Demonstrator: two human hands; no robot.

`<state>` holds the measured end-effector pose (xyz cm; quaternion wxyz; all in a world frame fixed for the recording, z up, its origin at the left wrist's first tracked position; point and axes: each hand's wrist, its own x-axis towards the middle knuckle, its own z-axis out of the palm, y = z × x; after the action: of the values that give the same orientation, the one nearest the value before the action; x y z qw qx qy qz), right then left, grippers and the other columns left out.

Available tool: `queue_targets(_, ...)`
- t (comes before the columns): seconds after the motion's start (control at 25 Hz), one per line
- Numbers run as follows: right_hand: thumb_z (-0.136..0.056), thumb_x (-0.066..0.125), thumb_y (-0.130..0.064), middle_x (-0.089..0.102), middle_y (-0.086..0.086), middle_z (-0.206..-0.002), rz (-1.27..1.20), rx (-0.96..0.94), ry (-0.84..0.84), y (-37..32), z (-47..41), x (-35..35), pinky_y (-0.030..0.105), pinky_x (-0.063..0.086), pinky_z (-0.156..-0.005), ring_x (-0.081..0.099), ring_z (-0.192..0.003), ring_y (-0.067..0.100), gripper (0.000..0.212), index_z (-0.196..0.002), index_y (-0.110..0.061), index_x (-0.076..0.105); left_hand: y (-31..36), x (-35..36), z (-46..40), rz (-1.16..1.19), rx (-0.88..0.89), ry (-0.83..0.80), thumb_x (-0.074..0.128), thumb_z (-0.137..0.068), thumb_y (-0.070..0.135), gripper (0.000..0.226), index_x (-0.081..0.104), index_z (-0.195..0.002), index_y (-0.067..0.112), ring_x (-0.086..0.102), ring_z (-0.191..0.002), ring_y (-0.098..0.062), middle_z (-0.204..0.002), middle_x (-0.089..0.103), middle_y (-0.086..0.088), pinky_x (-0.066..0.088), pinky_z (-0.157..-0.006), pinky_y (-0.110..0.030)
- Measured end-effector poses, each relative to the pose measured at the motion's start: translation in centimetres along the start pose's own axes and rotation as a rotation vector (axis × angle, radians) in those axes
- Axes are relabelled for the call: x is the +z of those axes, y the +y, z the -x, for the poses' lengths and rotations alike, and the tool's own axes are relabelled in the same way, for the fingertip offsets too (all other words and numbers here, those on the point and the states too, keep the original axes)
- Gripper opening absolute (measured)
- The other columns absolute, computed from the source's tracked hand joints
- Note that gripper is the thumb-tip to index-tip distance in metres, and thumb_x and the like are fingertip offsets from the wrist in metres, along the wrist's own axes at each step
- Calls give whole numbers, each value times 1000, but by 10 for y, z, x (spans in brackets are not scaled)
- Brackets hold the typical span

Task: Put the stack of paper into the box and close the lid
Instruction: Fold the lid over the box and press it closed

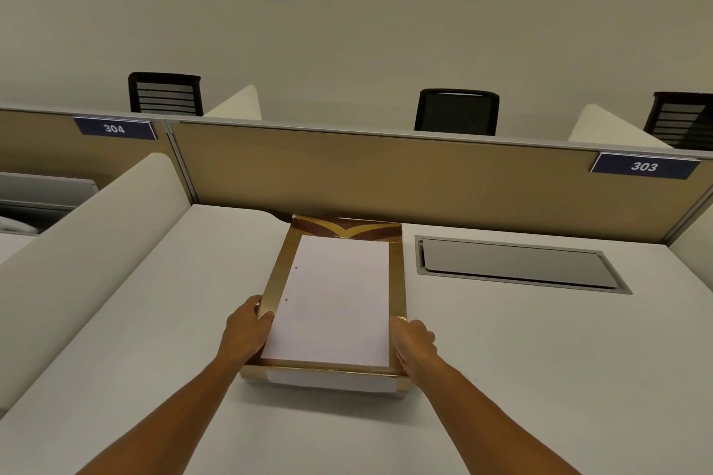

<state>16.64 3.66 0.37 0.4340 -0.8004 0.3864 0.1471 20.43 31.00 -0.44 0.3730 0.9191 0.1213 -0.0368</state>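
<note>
A gold cardboard box (398,274) lies on the desk in front of me, long side pointing away. The white stack of paper (332,301) lies flat inside it and fills most of the tray. The brown-and-gold lid (347,229) stands open at the far end, by the partition. My left hand (247,328) clasps the box's near left wall, thumb over the rim against the paper's edge. My right hand (414,339) holds the near right wall, fingertips curled over the rim. A white patch shows on the box's front wall.
The light desk (540,359) has a recessed grey cable hatch (517,262) to the right of the box. A tan partition (386,173) with a "303" sign closes the back; a cream side divider (96,243) rises on the left. Black chairs stand beyond.
</note>
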Motion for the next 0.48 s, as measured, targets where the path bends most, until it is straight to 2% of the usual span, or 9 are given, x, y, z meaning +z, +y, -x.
queue_targets(0.16,-96,50,-48,46,12,-138,67,-100,67,-7,-1,1,40,49,-104,52,-122,28,58,-141,-12,44,6,-1,-14,-70,25,-25,57,-94,37,50,47,-137,14,57,-120,-34,-138,56,-13,45,-102,-49)
queue_targets(0.28,-94,51,-55,28,10,-160,258,-390,168,-20,-7,0,45,39,-113,36,-144,32,75,-155,-20,24,22,5,-29,-94,110,-85,56,-91,46,61,37,-142,18,46,-132,-32,-149,42,-10,39,-108,-48)
queue_targets(0.4,-94,42,-61,9,4,-169,458,-619,158,-33,-22,9,47,20,-122,15,-154,31,83,-159,-23,10,35,20,-46,-297,285,-95,47,-90,59,75,23,-151,22,21,-148,-30,-162,20,-6,20,-118,-48)
queue_targets(0.48,-94,30,-67,-3,3,-169,609,-683,138,-39,-33,16,46,8,-125,1,-156,30,85,-160,-22,2,39,27,-56,-486,389,-68,27,-86,73,85,16,-153,22,7,-151,-29,-164,8,-6,7,-121,-48)
